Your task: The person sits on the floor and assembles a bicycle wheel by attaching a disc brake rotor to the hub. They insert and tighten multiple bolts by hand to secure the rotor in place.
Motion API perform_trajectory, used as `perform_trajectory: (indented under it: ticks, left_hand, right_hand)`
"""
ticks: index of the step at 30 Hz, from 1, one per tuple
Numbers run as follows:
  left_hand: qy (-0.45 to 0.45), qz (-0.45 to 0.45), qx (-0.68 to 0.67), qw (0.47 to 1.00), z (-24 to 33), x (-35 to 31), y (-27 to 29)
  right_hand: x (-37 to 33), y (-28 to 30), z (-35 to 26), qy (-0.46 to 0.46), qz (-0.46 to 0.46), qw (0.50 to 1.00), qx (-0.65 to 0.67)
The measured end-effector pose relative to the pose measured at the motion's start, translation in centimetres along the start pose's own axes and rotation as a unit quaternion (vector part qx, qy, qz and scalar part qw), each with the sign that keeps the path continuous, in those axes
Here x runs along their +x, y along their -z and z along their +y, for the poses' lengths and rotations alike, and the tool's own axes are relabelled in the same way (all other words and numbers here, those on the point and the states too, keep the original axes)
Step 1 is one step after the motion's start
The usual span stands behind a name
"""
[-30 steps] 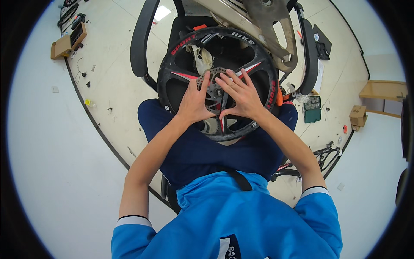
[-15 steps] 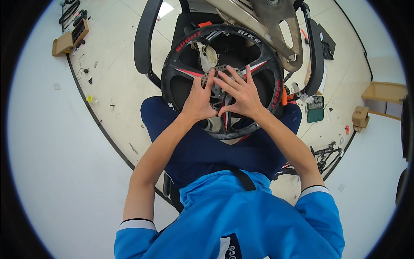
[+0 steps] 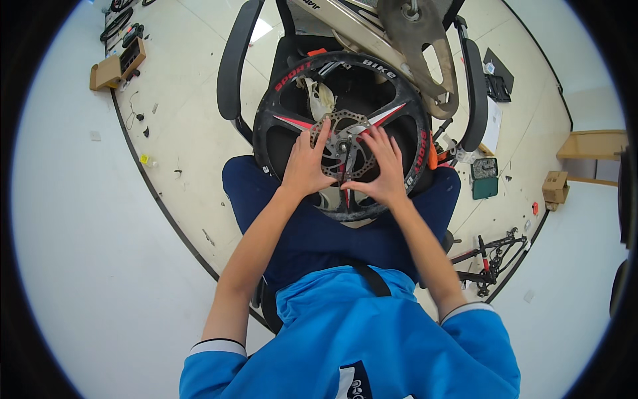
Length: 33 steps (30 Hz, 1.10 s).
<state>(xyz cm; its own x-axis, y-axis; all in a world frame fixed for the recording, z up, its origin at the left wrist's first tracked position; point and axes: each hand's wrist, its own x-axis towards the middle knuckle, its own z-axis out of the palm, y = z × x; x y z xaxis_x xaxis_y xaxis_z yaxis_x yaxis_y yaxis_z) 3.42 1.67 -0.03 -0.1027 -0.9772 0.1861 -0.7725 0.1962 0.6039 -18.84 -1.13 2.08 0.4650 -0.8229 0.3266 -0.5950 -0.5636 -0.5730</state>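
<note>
- Wheel is laid flat on lap, btwn chair arms, so hub faces up.
- Disc at hub is pressed by left hand & right hand, fingers spread flat, nothing gripped, for steadying.

Brown cardboard box seen far left on the floor — open-topped. Smaller brown carton noted at right, near a green rectangular case.

Bright blue short-sleeved shirt, white-and-dark cuff bands, dark navy trousers, black strap, perhaps apron's.
</note>
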Motion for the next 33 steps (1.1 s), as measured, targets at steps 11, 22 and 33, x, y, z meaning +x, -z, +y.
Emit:
perform_trajectory:
  ticks: [11,22,33]
  left_hand:
    - [0.257,0.133,-0.239,0.927,2.0,-9.8,-5.7]
    - [0.232,0.063,-0.315,0.918,1.0,-8.9,-7.1]
    - [0.226,0.042,-0.290,0.929,1.0,-9.1,-7.2]
  right_hand:
    - [-11.2,-3.2,-2.0,-0.320,0.079,0.903,0.275]
    - [-4.1,-5.0,-3.5,-0.356,-0.089,0.826,0.429]
    - [-4.9,-4.2,-2.6,-0.393,-0.115,0.730,0.547]
